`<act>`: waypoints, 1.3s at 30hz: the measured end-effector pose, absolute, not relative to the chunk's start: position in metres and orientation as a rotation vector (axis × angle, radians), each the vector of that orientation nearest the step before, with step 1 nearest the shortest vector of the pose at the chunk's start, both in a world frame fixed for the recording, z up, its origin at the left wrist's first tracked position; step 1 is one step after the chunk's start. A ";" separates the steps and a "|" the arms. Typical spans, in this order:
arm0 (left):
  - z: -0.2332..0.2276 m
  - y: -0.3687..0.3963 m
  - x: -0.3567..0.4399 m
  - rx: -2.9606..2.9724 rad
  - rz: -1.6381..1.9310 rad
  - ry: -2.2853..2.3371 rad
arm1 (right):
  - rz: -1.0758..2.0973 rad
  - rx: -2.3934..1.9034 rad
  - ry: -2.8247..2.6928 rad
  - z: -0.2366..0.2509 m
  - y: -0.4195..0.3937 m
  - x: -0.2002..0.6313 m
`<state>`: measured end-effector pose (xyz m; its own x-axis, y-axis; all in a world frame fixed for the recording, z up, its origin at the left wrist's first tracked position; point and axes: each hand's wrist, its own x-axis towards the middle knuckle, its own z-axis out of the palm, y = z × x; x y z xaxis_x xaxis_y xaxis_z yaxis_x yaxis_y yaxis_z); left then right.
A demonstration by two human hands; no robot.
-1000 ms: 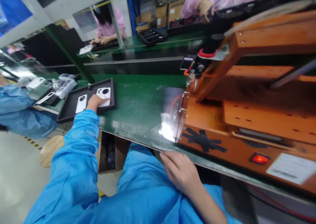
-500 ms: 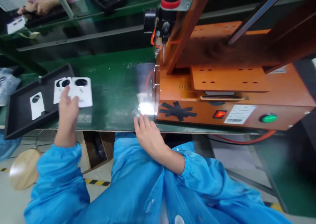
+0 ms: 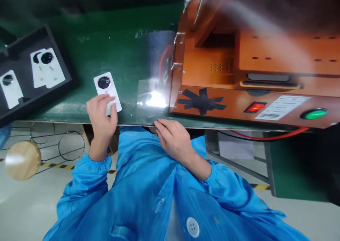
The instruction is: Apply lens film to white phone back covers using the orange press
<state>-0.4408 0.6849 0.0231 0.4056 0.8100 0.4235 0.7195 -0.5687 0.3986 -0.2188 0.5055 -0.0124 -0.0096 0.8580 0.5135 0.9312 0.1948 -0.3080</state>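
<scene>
While the left hand [image 3: 102, 115] rests at the front edge of the green table [image 3: 124, 57], its fingers [image 3: 106, 98] lie bent over the near end of a white phone back cover [image 3: 107, 91], pinning it flat against the table top; the thumb side is hidden, so whether the cover is truly pinched or only pressed down cannot be told. That cover lies face up with its round black camera ring at the far end, to the left of the orange press machine [image 3: 239, 74] and well short of it. Between the cover and the machine stands a clear plastic guard [image 3: 155, 74] catching a bright glare. The right hand [image 3: 174, 138] sits palm down on the table edge just in front of the machine's left corner, fingers loosely curled and holding nothing. On the machine's front panel, a black tape cross [image 3: 202, 101] comes first from the left, then a lit red switch [image 3: 255, 107], a white label [image 3: 281, 107] and a green button [image 3: 315, 113]. Far to the left of the machine, a black tray [image 3: 57, 46] holds more white covers [image 3: 47, 67]. Blue smock sleeves [image 3: 87, 184] cover both arms.
</scene>
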 end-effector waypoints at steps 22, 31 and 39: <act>0.008 0.670 -0.393 2.315 0.483 1.092 | 0.057 -1.720 -2.183 0.021 0.591 -0.220; 0.009 0.671 -0.396 2.279 0.511 1.065 | 0.110 -1.776 -2.241 0.028 0.595 -0.216; 0.006 0.669 -0.394 2.307 0.545 1.100 | 0.095 -1.752 -2.190 0.030 0.593 -0.213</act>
<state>-0.3942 0.6694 0.0058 0.5886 0.7978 0.1309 0.5877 -0.5335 0.6083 -0.2126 0.5930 0.0304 -0.1867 0.9584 0.2158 0.9362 0.2402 -0.2567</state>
